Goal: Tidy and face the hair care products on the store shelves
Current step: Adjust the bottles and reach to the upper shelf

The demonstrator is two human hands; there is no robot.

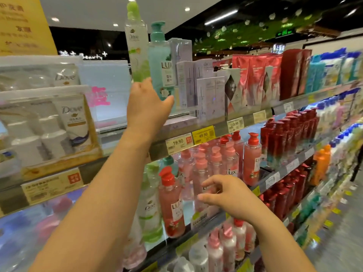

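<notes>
My left hand is raised to the top shelf. Its fingers curl round the lower part of a tall green Dove bottle, and its thumb stretches across a teal Lux pump bottle beside it. The Dove bottle's base is hidden behind the hand. My right hand hovers lower, in front of the pink Lux bottles on the second shelf. Its fingers are spread and loosely bent, and they hold nothing. A red-capped Lux bottle stands at the shelf front just left of that hand.
Lilac boxes and red pouches fill the top shelf to the right. Dove gift packs stand on the left. Dark red bottles crowd the second shelf. Price tags line the shelf edges. The aisle floor lies lower right.
</notes>
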